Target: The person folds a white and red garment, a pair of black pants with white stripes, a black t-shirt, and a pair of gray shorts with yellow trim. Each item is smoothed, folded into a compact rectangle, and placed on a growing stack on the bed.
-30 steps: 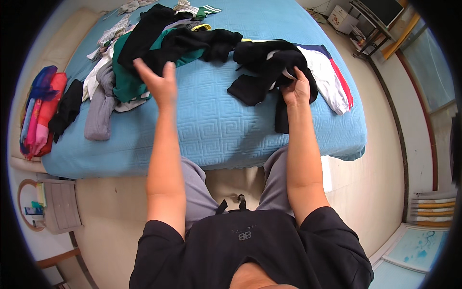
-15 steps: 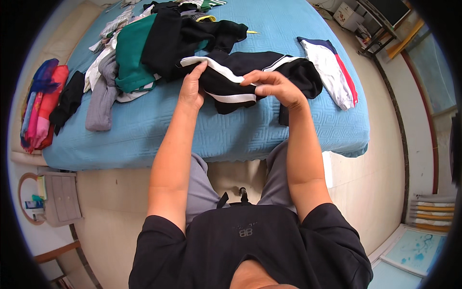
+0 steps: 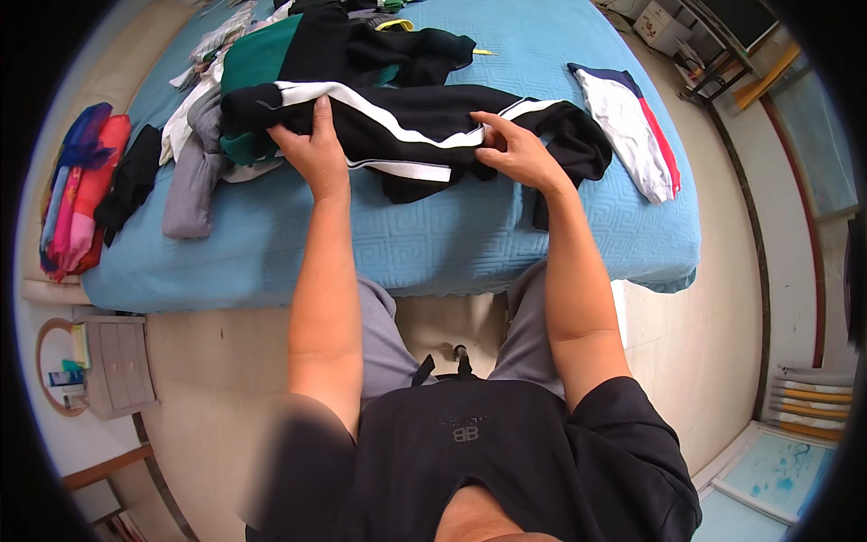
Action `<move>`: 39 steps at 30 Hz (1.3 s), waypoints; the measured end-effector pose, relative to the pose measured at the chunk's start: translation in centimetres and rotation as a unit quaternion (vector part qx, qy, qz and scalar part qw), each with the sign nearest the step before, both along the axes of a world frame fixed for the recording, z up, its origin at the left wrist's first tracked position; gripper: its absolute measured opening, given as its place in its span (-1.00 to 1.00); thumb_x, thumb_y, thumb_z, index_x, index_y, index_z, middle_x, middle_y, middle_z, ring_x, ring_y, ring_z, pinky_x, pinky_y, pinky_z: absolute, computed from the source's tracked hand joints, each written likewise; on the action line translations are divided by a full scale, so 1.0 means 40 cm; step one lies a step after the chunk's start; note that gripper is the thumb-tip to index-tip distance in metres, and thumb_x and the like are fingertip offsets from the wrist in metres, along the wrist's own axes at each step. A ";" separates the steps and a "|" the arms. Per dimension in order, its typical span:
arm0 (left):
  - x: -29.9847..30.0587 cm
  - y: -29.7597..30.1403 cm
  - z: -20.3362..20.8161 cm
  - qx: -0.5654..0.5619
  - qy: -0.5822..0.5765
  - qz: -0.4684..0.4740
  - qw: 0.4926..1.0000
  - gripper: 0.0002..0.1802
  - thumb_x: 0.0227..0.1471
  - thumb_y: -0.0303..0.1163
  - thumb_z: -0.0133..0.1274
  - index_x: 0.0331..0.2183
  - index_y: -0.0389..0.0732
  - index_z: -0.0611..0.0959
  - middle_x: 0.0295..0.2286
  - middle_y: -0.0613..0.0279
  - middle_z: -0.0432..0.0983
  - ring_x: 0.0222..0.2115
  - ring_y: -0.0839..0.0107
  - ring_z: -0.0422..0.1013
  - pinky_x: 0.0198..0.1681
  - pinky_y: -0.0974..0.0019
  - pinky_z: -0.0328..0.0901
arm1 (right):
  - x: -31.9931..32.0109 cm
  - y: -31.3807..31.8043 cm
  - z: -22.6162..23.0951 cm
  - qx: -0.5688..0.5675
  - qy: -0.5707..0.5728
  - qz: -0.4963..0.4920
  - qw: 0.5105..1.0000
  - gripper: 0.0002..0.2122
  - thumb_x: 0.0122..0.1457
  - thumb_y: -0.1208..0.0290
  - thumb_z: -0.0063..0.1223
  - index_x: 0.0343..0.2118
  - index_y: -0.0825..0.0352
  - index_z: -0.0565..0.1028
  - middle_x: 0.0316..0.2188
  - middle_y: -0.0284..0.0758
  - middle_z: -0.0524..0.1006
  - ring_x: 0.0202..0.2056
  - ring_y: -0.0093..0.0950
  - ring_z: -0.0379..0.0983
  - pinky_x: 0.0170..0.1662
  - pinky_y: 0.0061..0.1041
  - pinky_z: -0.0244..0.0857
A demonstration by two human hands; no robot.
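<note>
Nearest you, short of the bed [image 3: 406,244], your own black T-shirt [image 3: 461,483] carries a dark lettered emblem [image 3: 464,434] on the chest, facing you; it is the one clear piece of lettering in view.

At the bed's near side, on top of it, lies the black white-striped garment [image 3: 424,104], perhaps track pants, stretched out crosswise with both your hands at it. You look to be laying it out and straightening its length. Your left hand [image 3: 316,152] has its thumb on the upper white stripe [image 3: 384,123] and its forefinger spread away; the remaining fingers are hidden, so whether that grip is clenched, you cannot tell. Your right hand [image 3: 517,155] has thumb and forefinger parted around the stripe's other end; how firm that grip is cannot be told either. The stripe ripples between them, so the move seems to call for even tension along it and a flattening of the bunched cloth toward the bed's right side.

Farther over the bed, to its left, lies green and black clothing [image 3: 257,59]; to its right, white pants [image 3: 614,122] with red and navy panels. No label shows legibly on either. Beyond the bed's far right stands a white cabinet [image 3: 664,27], its markings too small to read.
</note>
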State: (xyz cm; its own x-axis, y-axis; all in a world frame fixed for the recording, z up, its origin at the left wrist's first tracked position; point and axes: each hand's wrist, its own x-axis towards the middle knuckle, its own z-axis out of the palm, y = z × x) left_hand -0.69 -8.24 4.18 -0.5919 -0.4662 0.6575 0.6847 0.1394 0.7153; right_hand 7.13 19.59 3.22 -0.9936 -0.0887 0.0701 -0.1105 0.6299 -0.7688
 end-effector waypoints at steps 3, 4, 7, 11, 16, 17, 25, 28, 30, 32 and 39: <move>-0.012 -0.005 -0.001 0.058 -0.021 -0.005 0.998 -0.41 0.12 -0.42 0.24 0.10 -0.36 0.36 0.03 0.06 0.42 0.02 0.26 0.38 0.16 0.22 0.23 | 0.002 0.002 -0.020 0.082 0.061 0.031 0.994 -0.17 -0.18 0.18 0.44 0.26 0.12 0.33 0.02 -0.22 0.43 0.02 -0.26 0.43 0.05 -0.34 0.37; -0.015 -0.006 -0.001 0.044 -0.009 0.009 0.999 -0.42 0.12 -0.42 0.23 0.10 -0.36 0.37 0.03 0.06 0.43 0.01 0.26 0.39 0.15 0.22 0.24 | 0.000 -0.011 -0.028 0.106 0.088 -0.007 0.990 -0.27 -0.15 0.25 0.40 0.18 0.12 0.38 -0.05 -0.24 0.46 -0.02 -0.24 0.45 0.02 -0.33 0.38; -0.015 -0.008 0.003 0.004 0.027 0.049 0.998 -0.47 0.13 -0.43 0.22 0.07 -0.37 0.40 0.00 0.03 0.47 -0.02 0.25 0.42 0.11 0.21 0.29 | -0.016 -0.073 -0.058 0.112 0.164 -0.101 0.975 -0.52 -0.10 0.45 0.27 -0.01 0.13 0.52 -0.22 -0.27 0.52 -0.14 -0.18 0.49 -0.06 -0.30 0.38; -0.021 -0.016 -0.005 -0.038 0.075 0.071 0.994 -0.44 0.13 -0.41 0.23 0.07 -0.38 0.37 0.01 -0.01 0.41 0.00 0.21 0.38 0.13 0.16 0.25 | -0.051 -0.089 -0.054 -0.064 0.270 -0.192 0.941 -0.65 -0.15 0.71 0.09 -0.25 0.20 0.60 -0.35 -0.25 0.48 -0.25 -0.19 0.47 -0.13 -0.37 0.35; 0.019 -0.020 0.034 -0.129 0.136 0.151 0.971 -0.41 0.12 -0.32 0.24 0.06 -0.38 0.36 0.05 -0.08 0.22 0.07 0.09 0.18 0.21 -0.05 0.03 | -0.045 -0.010 0.020 -0.029 0.492 -0.270 0.827 -0.56 -0.24 0.81 -0.05 -0.27 0.24 0.62 -0.35 -0.29 0.39 -0.26 -0.31 0.36 -0.14 -0.49 0.28; 0.024 -0.015 0.048 -0.112 0.166 0.154 0.968 -0.45 0.07 -0.25 0.28 -0.03 -0.36 0.45 0.02 -0.04 0.29 0.04 0.08 0.16 0.18 -0.08 -0.03 | -0.041 0.000 0.038 -0.011 0.525 -0.280 0.804 -0.54 -0.25 0.82 -0.06 -0.26 0.23 0.62 -0.34 -0.30 0.36 -0.25 -0.32 0.34 -0.13 -0.50 0.26; 0.062 -0.017 0.093 -0.437 0.011 0.249 0.864 -0.56 -0.07 0.02 0.28 -0.30 -0.15 0.70 -0.28 0.11 0.50 -0.19 0.05 0.38 -0.13 -0.02 0.18 | -0.103 0.126 -0.012 0.062 0.391 -0.308 0.865 -0.60 -0.07 0.70 -0.06 -0.13 0.27 0.60 -0.17 -0.19 0.53 -0.04 -0.18 0.42 0.04 -0.29 0.32; 0.054 -0.037 0.017 -0.560 -0.226 0.117 0.788 -0.46 -0.08 0.07 0.27 -0.23 -0.20 0.69 -0.30 0.10 0.47 -0.16 0.08 0.35 -0.10 0.01 0.23 | -0.126 0.080 -0.034 0.113 0.366 -0.299 0.874 -0.63 -0.02 0.66 -0.07 -0.13 0.29 0.59 -0.11 -0.20 0.56 0.00 -0.19 0.44 0.09 -0.29 0.31; 0.077 -0.065 -0.013 -0.561 -0.190 0.076 0.802 -0.48 -0.09 0.02 0.28 -0.21 -0.20 0.69 -0.25 0.09 0.47 -0.13 0.09 0.35 -0.04 0.05 0.24 | -0.117 0.028 -0.003 0.085 0.413 -0.278 0.863 -0.65 0.00 0.65 -0.07 -0.13 0.30 0.58 -0.10 -0.19 0.55 0.00 -0.20 0.44 0.08 -0.29 0.32; 0.098 -0.099 -0.044 -0.539 -0.160 0.072 0.824 -0.41 -0.11 -0.10 0.33 -0.05 -0.20 0.63 -0.14 0.09 0.41 -0.06 0.09 0.31 -0.01 0.06 0.26 | -0.121 -0.010 0.006 0.030 0.415 -0.237 0.878 -0.68 0.03 0.60 0.01 -0.10 0.31 0.56 -0.09 -0.18 0.55 -0.02 -0.20 0.47 0.08 -0.32 0.33; 0.142 -0.139 -0.030 -0.606 -0.195 -0.009 0.771 -0.32 -0.14 -0.17 0.35 0.02 -0.24 0.56 -0.03 0.00 0.41 0.06 0.06 0.27 0.07 0.04 0.23 | -0.325 -0.121 0.071 0.137 0.259 -0.136 0.946 -0.37 0.10 0.16 0.23 0.21 0.33 0.35 0.09 -0.09 0.50 0.10 -0.14 0.44 0.14 -0.31 0.29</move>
